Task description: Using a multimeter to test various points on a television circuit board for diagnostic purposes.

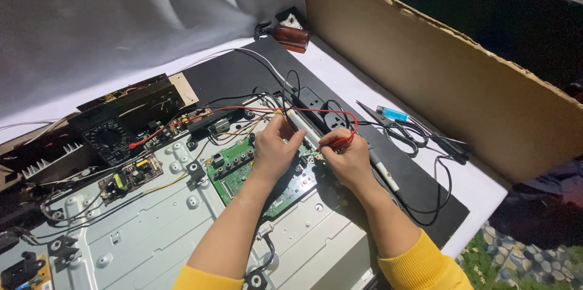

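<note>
The left hand (274,150) rests on a flat green circuit board (234,165), fingers bunched together and pinched on something at their tips too small to tell. The right hand (345,157) has its fingers clamped on a slim red probe (343,141), whose glossy red wire (243,109) arcs beyond the fingertips to a black meter (109,138). Pale stamped sheet metal (158,229) lies beneath both wrists.

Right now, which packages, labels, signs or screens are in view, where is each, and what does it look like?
Multimeter: left of the hands, on the panel's back; black, with a round dial; no lit screen can be made out.
Cardboard sheet: stands along the right side; plain brown, with no label visible.
White sticker: far end of the table, on a small black thing; too small to tell more.
No signs visible.
</note>
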